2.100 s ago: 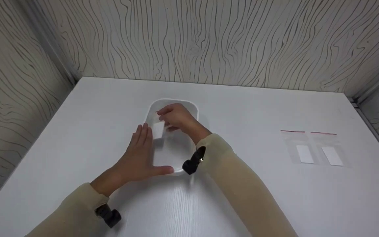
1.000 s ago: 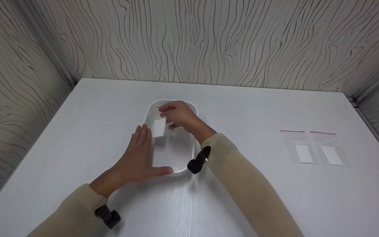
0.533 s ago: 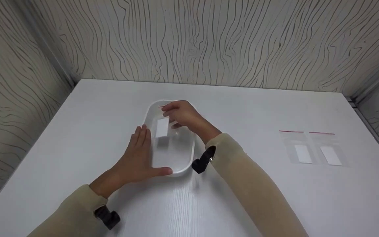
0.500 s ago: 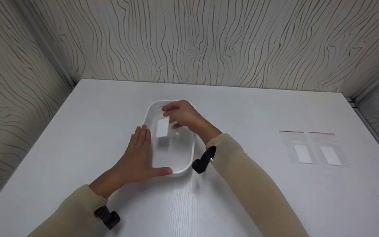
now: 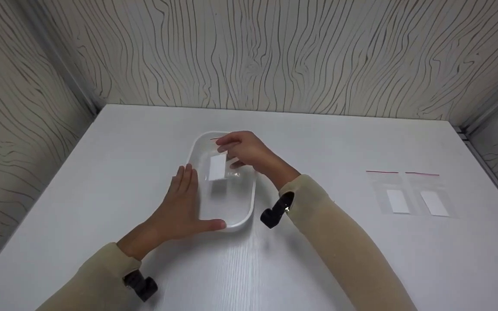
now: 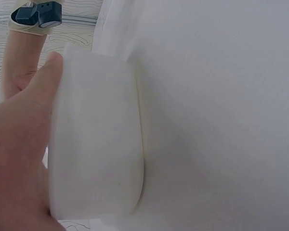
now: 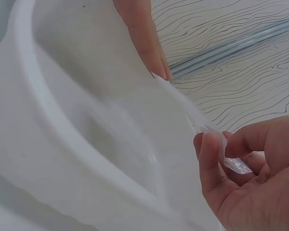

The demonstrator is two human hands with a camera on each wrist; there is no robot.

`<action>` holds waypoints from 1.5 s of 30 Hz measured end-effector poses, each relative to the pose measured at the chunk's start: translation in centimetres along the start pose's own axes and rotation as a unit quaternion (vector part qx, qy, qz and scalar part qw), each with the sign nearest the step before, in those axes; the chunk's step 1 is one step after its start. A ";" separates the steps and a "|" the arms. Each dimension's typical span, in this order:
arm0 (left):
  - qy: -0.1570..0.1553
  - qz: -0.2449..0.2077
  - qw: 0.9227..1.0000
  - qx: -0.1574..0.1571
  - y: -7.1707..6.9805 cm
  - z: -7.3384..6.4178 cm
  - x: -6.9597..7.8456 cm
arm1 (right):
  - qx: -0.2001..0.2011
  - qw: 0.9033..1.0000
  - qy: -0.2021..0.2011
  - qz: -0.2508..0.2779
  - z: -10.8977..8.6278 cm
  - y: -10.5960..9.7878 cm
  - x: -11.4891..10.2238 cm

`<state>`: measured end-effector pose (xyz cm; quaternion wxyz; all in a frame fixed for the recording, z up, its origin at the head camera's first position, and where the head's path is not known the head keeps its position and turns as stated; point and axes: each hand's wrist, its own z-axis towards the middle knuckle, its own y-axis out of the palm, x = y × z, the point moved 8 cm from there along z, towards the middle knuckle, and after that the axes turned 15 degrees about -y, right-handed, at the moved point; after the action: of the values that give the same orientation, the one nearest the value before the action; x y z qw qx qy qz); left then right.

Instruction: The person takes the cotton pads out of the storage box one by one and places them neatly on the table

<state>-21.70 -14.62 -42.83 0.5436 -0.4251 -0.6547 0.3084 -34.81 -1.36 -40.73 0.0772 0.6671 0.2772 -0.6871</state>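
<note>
My right hand [image 5: 245,149] pinches a small clear zip bag [image 5: 218,167] with a white label and a red line along its top. The bag is held over a white rounded plastic container [image 5: 227,216]. In the right wrist view, the bag's film [image 7: 192,111] is bunched between thumb and fingers. My left hand [image 5: 179,211] lies against the container's left side with straight fingers. Its thumb stretches along the near rim. The left wrist view shows the container's outer wall [image 6: 96,134] beside this hand.
Two more clear zip bags, a left one [image 5: 398,201] and a right one [image 5: 435,203], lie side by side at the right of the white table [image 5: 318,147]. A wood-grain patterned wall [image 5: 275,56] rises behind the table's far edge.
My right hand has shifted slightly right and away from me, and the pinched bag has moved with it over the container. My left hand has kept its place on the container.
</note>
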 end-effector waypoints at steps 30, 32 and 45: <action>0.001 0.014 1.000 0.014 0.3 0.5 0.0 | -0.036 0.999 -0.038 -0.003 -3.4 -2.0 -0.6; 0.003 0.013 1.000 0.014 0.3 0.4 0.1 | -0.035 0.999 -0.040 0.002 -3.6 -2.2 -0.3; 0.006 0.014 1.000 0.013 0.4 0.3 0.1 | -0.035 0.999 -0.037 -0.005 -5.0 -4.6 1.3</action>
<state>-21.94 -14.35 -43.17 0.5491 -0.4285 -0.6413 0.3218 -32.78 5.27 -40.43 0.1076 0.6367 0.3011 -0.7017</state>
